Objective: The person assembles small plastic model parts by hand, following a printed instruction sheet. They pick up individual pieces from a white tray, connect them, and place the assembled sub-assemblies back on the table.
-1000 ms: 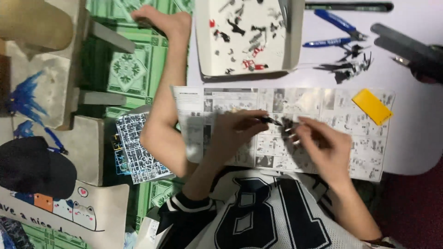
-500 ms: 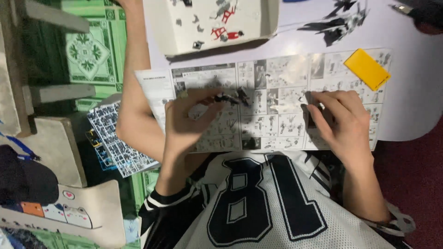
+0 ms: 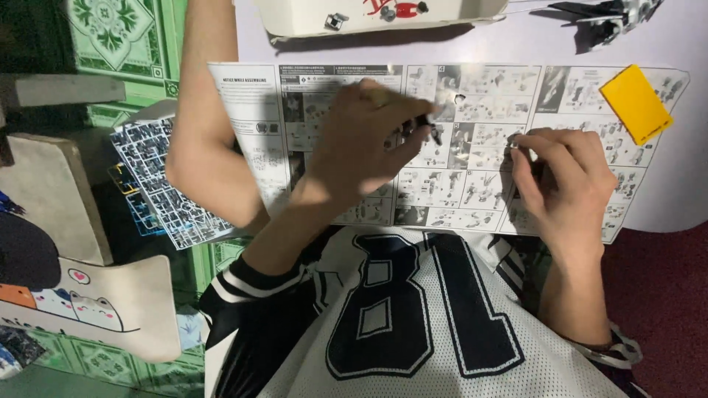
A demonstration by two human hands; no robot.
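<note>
The left hand (image 3: 361,144) pinches a small dark model part (image 3: 430,131) over the instruction sheet (image 3: 472,147); the right hand (image 3: 564,184) pinches a tiny pale piece (image 3: 514,145) nearby. Fitting seems underway; joining them would need careful alignment.

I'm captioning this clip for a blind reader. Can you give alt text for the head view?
Over an unfolded instruction sheet on a pale table, the left hand pinches a small dark part and the right hand holds a tiny light piece. A yellow card lies on the sheet.
</note>
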